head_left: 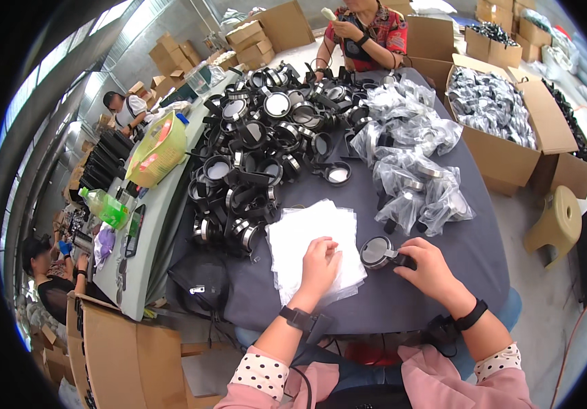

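My left hand (319,264) lies flat with fingers spread on a stack of clear plastic bags (300,235) on the dark grey table (443,252). My right hand (428,267) grips the black handle of a round magnifying glass (377,251) with a silver rim, which lies just right of the bag stack. A big heap of the same black-handled magnifying glasses (259,150) fills the middle of the table beyond the bags. To its right sits a pile of magnifying glasses sealed in clear bags (409,163).
A person in a red patterned shirt (365,34) works at the far end of the table. Open cardboard boxes with bagged goods (494,112) stand on the right, next to a beige stool (559,218). On the left a pale table carries a yellow basket (160,146) and a green bottle (106,204).
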Available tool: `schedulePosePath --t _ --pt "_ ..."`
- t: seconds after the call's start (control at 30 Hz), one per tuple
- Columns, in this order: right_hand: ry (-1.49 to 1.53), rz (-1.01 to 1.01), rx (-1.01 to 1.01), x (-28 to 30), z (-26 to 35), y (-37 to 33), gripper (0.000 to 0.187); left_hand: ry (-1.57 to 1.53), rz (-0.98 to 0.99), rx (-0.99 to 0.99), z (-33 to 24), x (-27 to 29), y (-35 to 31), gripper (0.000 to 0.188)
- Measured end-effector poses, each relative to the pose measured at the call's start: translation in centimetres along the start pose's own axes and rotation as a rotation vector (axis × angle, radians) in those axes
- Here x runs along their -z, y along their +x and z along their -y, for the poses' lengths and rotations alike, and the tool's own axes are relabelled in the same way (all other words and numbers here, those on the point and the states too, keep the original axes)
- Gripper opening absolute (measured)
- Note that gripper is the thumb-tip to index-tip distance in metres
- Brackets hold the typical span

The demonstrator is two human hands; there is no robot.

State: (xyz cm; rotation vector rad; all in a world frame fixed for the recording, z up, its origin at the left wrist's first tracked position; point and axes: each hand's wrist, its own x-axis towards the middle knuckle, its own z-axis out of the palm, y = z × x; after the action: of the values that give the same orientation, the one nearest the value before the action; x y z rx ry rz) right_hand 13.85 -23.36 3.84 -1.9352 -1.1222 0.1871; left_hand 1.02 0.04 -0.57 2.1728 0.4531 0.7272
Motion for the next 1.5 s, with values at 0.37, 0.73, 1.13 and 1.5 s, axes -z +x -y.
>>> schedulePosePath --t 0.37,0.73,1.13,1.5 --pt "0.115 -0.021 -0.104 -0.1 1.4 1.4 0.029 -0.025 -0.013 -0.037 0.8 0.0 -1.0 0.006" --pt "-0.061 0.026 0.067 -3.5 0.5 2.3 0.032 -0.108 0.064 -0.002 0.3 0.2 -1.0 0.005" --pt "-0.051 0.017 0.08 -3.4 -0.2 2.2 0.029 -0.147 0.126 0.071 -0.6 1.9 0.1 0.011" --pt "-0.293 0.043 0.162 -3.4 1.1 1.2 0.03 -0.298 -0.052 0.318 -0.1 2.1 0.7 0.011"
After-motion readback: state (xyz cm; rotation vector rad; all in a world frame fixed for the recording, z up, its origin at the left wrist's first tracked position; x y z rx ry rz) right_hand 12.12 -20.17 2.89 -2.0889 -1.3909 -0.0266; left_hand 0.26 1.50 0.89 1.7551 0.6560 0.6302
